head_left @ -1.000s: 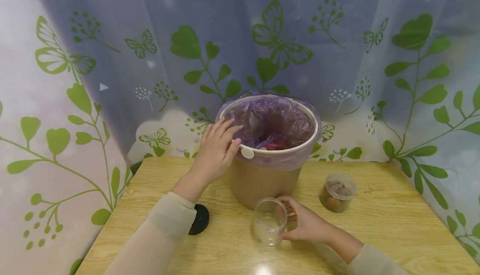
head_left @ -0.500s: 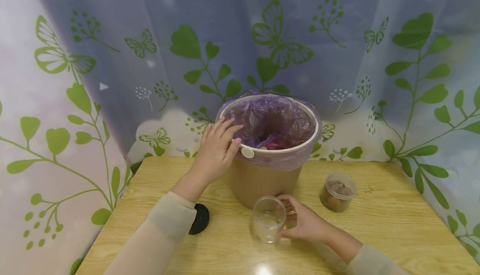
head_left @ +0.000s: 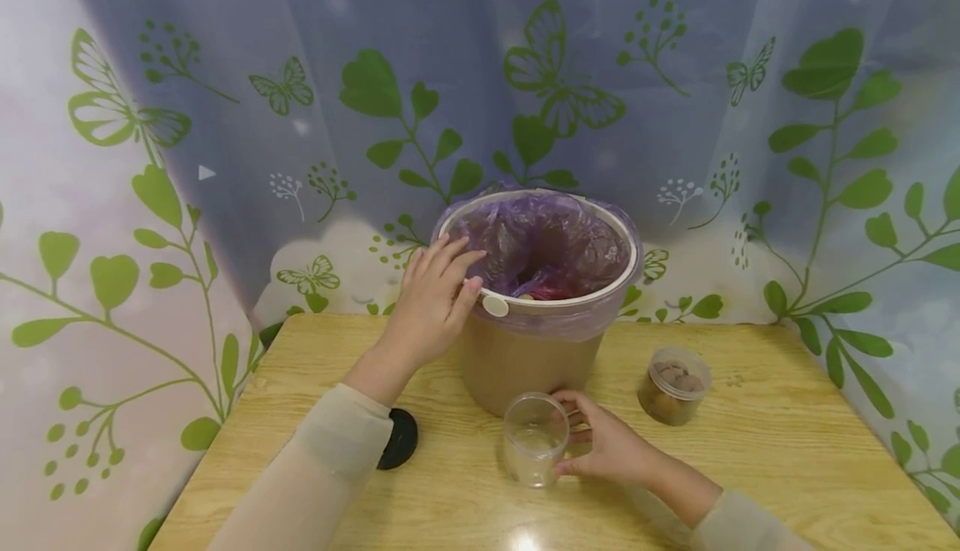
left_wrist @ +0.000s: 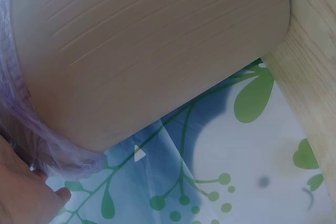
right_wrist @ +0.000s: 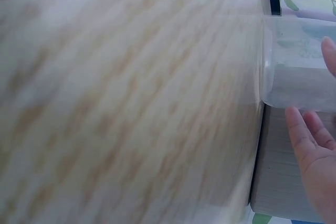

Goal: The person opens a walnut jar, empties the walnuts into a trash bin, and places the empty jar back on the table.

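A brown trash bin [head_left: 528,368] with a purple bag liner [head_left: 592,226] folded over its rim stands mid-table. My left hand [head_left: 431,301] rests on the bin's near-left rim, fingers spread and reaching over the edge; in the left wrist view its thumb [left_wrist: 63,196] shows beside the liner. In front of the bin an upright clear plastic jar [head_left: 534,443] stands without a lid. My right hand [head_left: 611,443] holds it from the right, thumb on the near side and fingers on the far side. The right wrist view shows the jar's wall [right_wrist: 294,61] between thumb and fingers.
A clear jar of brown, rounded pieces [head_left: 675,384] stands right of the bin. Near my left sleeve lies a round black lid [head_left: 401,438], partly hidden by it. Behind the wooden table [head_left: 780,451] hangs a curtain [head_left: 465,76] printed with leaves and butterflies.
The clear jar has shifted slightly left and away from me, with my right hand following a little. My left hand has stayed on the bin's rim.
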Demonstrator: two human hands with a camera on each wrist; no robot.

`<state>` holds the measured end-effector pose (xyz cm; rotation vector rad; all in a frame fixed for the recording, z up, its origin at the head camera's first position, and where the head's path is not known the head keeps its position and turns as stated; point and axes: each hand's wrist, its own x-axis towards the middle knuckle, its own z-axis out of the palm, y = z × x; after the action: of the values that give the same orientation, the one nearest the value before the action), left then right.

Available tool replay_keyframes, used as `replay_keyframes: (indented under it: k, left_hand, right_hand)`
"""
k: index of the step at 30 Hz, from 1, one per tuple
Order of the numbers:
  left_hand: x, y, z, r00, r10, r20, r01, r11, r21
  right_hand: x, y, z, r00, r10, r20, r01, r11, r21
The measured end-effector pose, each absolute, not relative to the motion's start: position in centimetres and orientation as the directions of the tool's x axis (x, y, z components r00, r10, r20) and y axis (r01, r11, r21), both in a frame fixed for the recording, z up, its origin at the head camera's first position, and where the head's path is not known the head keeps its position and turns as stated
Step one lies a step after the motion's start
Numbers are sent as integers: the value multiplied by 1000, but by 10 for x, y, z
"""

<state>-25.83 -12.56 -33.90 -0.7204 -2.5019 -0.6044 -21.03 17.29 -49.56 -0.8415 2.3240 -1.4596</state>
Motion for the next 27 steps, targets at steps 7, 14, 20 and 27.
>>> replay_keyframes:
  k: [7, 14, 20, 27]
  left_hand:
    - [-258, -125, -339, -756, 372, 540, 578, 766, 281]
    - [-259, -125, -339, -752, 374, 544, 582, 763, 280]
    - [-260, -125, -339, -746, 375, 551, 585, 764, 272]
    - [-259, -125, -339, -755, 369, 542, 577, 768, 280]
  right_hand:
    - [-211, 174, -495, -790, -607, 85, -340, 318, -885]
    - [-212, 178, -490, -783, -614, 100, -356, 310, -881]
    - [-212, 181, -486, -781, -619, 87, -345, 311, -886]
    - [-210, 188, -478, -786, -614, 73, -358, 356, -863]
